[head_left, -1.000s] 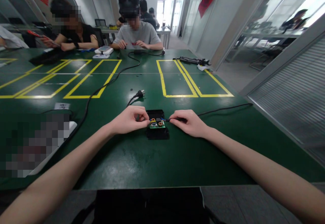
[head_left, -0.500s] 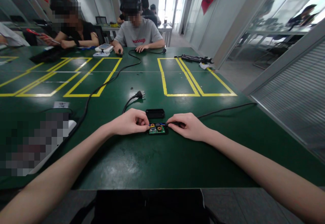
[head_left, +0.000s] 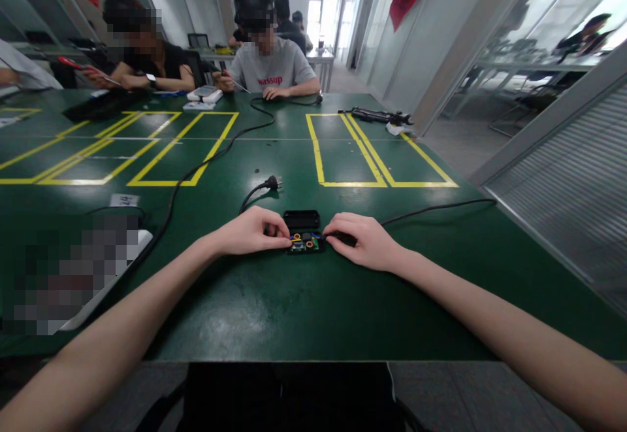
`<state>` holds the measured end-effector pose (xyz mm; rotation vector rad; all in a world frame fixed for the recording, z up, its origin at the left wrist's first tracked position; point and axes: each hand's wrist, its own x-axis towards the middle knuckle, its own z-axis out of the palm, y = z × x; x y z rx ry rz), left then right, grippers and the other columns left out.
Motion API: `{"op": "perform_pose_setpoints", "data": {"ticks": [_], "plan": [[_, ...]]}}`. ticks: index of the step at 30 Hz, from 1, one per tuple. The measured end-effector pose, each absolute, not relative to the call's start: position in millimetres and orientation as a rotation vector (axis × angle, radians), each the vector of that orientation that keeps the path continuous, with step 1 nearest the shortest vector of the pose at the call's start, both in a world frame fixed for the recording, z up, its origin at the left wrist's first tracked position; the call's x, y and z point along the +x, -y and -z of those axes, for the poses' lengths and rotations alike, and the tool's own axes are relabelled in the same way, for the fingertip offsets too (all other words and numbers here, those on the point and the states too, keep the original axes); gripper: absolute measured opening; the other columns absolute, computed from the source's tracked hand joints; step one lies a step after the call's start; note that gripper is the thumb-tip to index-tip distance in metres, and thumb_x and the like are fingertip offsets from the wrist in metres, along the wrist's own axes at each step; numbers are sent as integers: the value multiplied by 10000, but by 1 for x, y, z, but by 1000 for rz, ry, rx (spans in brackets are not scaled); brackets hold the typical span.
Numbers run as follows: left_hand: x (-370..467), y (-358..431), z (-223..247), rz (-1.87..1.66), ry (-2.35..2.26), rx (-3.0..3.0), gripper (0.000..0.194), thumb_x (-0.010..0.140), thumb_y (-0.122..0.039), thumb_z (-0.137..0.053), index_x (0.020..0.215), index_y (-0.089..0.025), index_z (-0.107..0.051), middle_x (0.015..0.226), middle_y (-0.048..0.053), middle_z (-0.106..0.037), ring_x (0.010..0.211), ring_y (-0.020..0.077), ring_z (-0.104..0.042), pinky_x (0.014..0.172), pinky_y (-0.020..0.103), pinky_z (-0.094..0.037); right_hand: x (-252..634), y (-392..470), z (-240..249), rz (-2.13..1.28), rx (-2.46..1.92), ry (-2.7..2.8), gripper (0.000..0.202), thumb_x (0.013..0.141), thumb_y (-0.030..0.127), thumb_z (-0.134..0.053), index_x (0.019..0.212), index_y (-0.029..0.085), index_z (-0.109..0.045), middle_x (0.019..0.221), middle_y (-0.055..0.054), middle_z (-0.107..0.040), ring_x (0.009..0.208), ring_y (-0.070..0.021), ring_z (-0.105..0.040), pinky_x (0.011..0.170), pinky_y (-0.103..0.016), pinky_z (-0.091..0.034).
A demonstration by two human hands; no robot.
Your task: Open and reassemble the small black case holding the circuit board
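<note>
An open black plastic case (head_left: 294,250) lies in front of me, with a green circuit board (head_left: 298,244) in it. Copper-wound coils and blue and yellow wires show on the board. At the case's left end my left hand (head_left: 252,231) is closed in a pinch, apparently on the power cord (head_left: 251,194), whose two-pin plug (head_left: 272,183) lies beyond; the gripped part is hidden. My right hand (head_left: 365,241) pinches a black cable (head_left: 431,210) where it meets the right end. Just behind the case rests a matching black cover (head_left: 302,219), hollow side up.
A long black cable (head_left: 174,190) crosses the green table (head_left: 274,314) on the left, beside a blurred white-edged device (head_left: 140,242). Yellow tape rectangles (head_left: 321,157) mark the far half. Black tool-like equipment (head_left: 377,116) lies far right. Two people sit opposite, one holding a thin tool.
The circuit board now appears slightly lower inside the case, which lies closer to the cover. Both my hands keep their pinches. The person opposite has raised a hand with a thin tool.
</note>
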<state>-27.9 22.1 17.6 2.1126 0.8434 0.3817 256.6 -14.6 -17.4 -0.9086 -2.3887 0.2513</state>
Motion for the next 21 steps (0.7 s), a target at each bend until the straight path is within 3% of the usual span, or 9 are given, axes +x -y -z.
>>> {"op": "perform_pose_setpoints", "data": {"ticks": [10,21], "plan": [[-35,-27,-21,-329,-818,2007,239,826,-374,-766,847,-137,-782,666,-3,-657,590,92,-508,551,199,-387,261,12,17,-140,-737,2567,180,1033,316,-578,1094,194,-694,1004,-83,-736,898,-201,-699,737,-301,-535],[-34,-27,-21,-298,-825,2018,264,842,-408,-738,840,-145,-746,685,1,-658,603,115,-520,570,224,-397,257,8,14,95,-709,2699,267,1076,348,-496,1032,180,-698,986,-86,-717,848,-200,-651,688,-301,-480]]}}
